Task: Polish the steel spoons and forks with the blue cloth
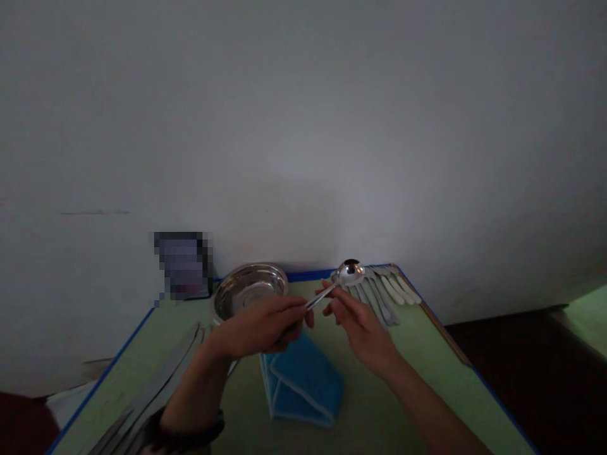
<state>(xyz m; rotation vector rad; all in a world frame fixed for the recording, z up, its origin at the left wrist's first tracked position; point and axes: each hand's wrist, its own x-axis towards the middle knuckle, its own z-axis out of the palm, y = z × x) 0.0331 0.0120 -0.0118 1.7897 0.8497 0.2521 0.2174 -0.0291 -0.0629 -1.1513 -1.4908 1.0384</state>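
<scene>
A shiny metal spoon (351,272) with a round bowl is held up over the table, slanting up to the right. My left hand (265,323) is closed around the end of its handle. At the spoon's neck, just below the bowl, my right hand (363,325) has its fingers bent against the metal. Below both hands lies a folded blue cloth (308,382) with a pale edge. A shiny steel bowl (222,294) stands behind my left hand, which hides part of it.
Several forks and spoons (379,303) lie in a row at the back right, some with white handles (401,291). Long knives (161,373) lie at the left, partly under my left arm. A blurred-out dark-framed device (184,265) leans against the wall (303,126) behind the green table (427,379).
</scene>
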